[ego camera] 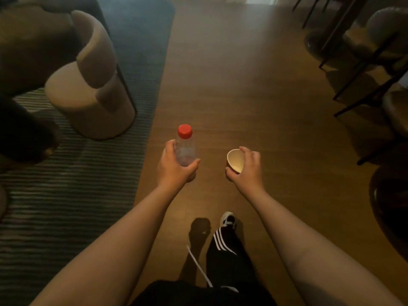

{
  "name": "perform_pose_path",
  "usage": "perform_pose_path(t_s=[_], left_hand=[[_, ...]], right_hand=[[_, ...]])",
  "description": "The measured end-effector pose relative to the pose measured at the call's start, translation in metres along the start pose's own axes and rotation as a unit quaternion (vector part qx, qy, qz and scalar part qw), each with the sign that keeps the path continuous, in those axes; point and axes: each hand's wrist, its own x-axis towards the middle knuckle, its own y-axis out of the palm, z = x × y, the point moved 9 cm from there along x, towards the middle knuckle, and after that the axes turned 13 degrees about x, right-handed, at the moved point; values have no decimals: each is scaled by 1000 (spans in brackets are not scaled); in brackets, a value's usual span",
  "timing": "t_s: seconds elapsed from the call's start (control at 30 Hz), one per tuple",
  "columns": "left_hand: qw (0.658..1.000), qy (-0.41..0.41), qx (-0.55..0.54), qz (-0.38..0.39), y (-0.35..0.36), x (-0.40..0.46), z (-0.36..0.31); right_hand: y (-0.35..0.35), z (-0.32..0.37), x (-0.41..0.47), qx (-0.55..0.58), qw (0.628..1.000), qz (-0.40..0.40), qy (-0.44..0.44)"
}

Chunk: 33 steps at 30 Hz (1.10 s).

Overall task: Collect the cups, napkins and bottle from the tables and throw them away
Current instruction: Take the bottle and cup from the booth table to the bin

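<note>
The left hand (176,166) grips one clear plastic bottle with a red cap (186,149). The right hand (247,167) grips one small white paper cup (235,161), tipped sideways. Both are held above the brown wooden floor (254,96).

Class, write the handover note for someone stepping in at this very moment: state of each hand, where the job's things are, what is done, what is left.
Left hand: closed around the clear bottle, red cap on, upright.
Right hand: holding the paper cup, which looks empty, tilted.
Both are carried above the wooden floor; no bin or napkins in view.
Done: bottle and one cup collected.
Left: find the bin, throw them away, check tables for napkins and further cups.
</note>
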Motion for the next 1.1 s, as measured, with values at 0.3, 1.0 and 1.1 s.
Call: perform_pose_path(t_s=[0.3,1.0,1.1], left_hand=[[998,-49,9,-35,55,147,-91],[994,-90,15,-61,133,536,-136],[994,-97,23,-49,135,607,-145]], right_hand=[[-27,-7,195,4,999,38,-32],[87,19,605,-16,991,119,-61],[102,34,680,-31,991,122,-48]])
